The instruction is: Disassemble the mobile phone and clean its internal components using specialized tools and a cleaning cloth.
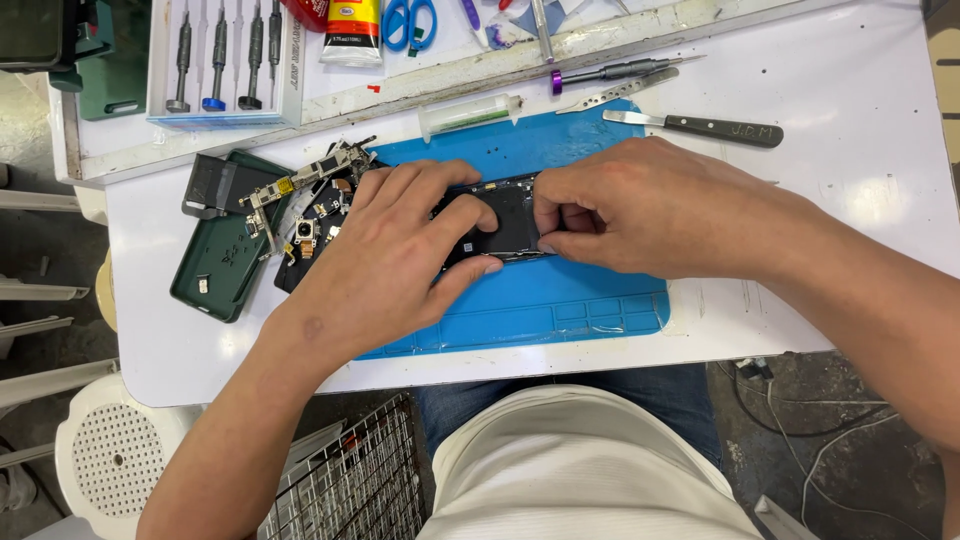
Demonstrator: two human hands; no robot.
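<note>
An opened black phone lies on a blue work mat in the middle of the white table. My left hand grips its left end, thumb under the near edge and fingers over the top. My right hand covers its right end, fingertips pinched on the phone's surface near the middle. Most of the phone is hidden under both hands.
Left of the mat lie a dark green phone case and loose phone parts. Behind the mat are a syringe, metal pry tools, a black-handled knife, a screwdriver set, a glue bottle and blue scissors.
</note>
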